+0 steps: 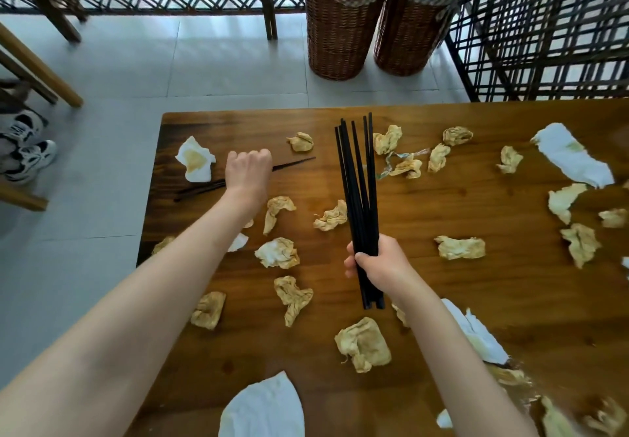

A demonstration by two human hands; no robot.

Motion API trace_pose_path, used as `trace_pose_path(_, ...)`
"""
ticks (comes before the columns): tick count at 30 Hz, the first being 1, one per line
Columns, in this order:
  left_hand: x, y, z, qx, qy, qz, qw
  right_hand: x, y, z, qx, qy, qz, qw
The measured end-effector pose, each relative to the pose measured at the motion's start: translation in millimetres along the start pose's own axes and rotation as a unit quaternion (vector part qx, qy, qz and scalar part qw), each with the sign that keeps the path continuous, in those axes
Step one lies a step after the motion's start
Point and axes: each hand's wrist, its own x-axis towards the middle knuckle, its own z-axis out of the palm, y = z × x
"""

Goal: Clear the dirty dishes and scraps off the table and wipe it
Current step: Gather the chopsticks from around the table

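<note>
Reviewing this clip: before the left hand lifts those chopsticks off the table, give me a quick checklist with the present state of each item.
1. Left hand is at the loose chopsticks lying on the table: ok, its curled fingers are over their middle.
2. Grip on them is closed: cannot tell, the fingertips are hidden behind the knuckles.
3. Right hand holds the gathered bundle of chopsticks firmly: ok, fist wrapped round it, tips pointing away.
4. Nothing lies on the loose chopsticks: ok, the stained white napkin sits beside them.
5. Crumpled napkins cleared: not ok, many are scattered across the table.
6. Table wiped: not ok.
</note>
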Motion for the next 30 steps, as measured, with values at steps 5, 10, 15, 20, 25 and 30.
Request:
trace_pose_path(5,-18.5,2.3,-62.0,-0.311,0.116,-0.038,0.943,-23.1,3.4,-4.9,0.021,0.01,-0.019,1.0)
trace_pose_path(10,-66.9,26.1,-113.6,-0.524,0.085,-0.052,0.846,-51.0,5.1,-18.8,0.068,0.016,-0.048,0.996)
trace_pose_path(15,-105.0,62.3,-137.9,-0.67,-0.09,-0.077,0.733,-80.2,14.4,-50.8,0.07,0.002,-0.076,0.995)
trace_pose_path(20,-136.3,105.2,-142.7,-0.699,-0.143,-0.117,0.691,-109.0,34.9,-84.8,0.008,-0.031,-0.1,0.994)
trace_pose_path(25,-175.6,162.1,-140.2,-0.72,-0.133,-0.14,0.666,-139.7,73.0,-119.2,0.012,-0.056,-0.1,0.993)
trace_pose_path(30,-206.7,211.5,-137.1,-0.734,-0.124,-0.161,0.648,-158.9,109.3,-151.8,-0.014,-0.07,-0.114,0.991)
